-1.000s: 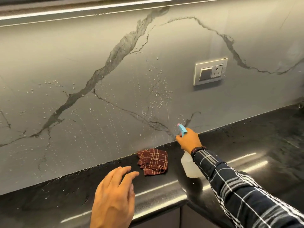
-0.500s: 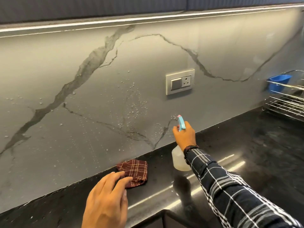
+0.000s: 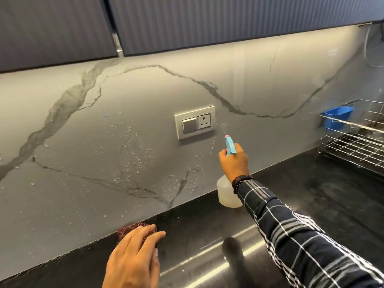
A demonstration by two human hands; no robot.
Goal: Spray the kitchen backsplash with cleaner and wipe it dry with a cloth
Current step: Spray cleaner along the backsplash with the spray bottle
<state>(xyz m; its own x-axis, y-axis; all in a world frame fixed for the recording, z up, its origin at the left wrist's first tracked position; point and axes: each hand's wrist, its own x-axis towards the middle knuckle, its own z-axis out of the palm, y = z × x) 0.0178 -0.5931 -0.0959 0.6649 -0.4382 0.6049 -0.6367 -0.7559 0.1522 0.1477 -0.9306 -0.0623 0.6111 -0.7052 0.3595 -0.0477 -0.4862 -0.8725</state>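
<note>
The grey marble backsplash (image 3: 145, 113) carries dark veins and scattered droplets left of and below the wall socket. My right hand (image 3: 234, 165) grips a clear spray bottle (image 3: 227, 194) with a light blue trigger head (image 3: 230, 145). The nozzle points at the wall just right of the socket, and a faint mist shows there. A maroon checked cloth (image 3: 135, 228) lies on the black counter against the wall. My left hand (image 3: 133, 258) hovers flat over it, fingertips covering part of the cloth.
A switch-and-socket plate (image 3: 195, 122) sits on the wall near the nozzle. A wire dish rack (image 3: 353, 142) with a blue tub (image 3: 336, 117) stands at the right. Dark upper cabinets (image 3: 187, 23) hang overhead. The glossy black counter (image 3: 311, 194) runs along the wall.
My right hand has raised the bottle and moved it right, toward the socket. My left hand has slid forward onto the cloth. The view has shifted right and up.
</note>
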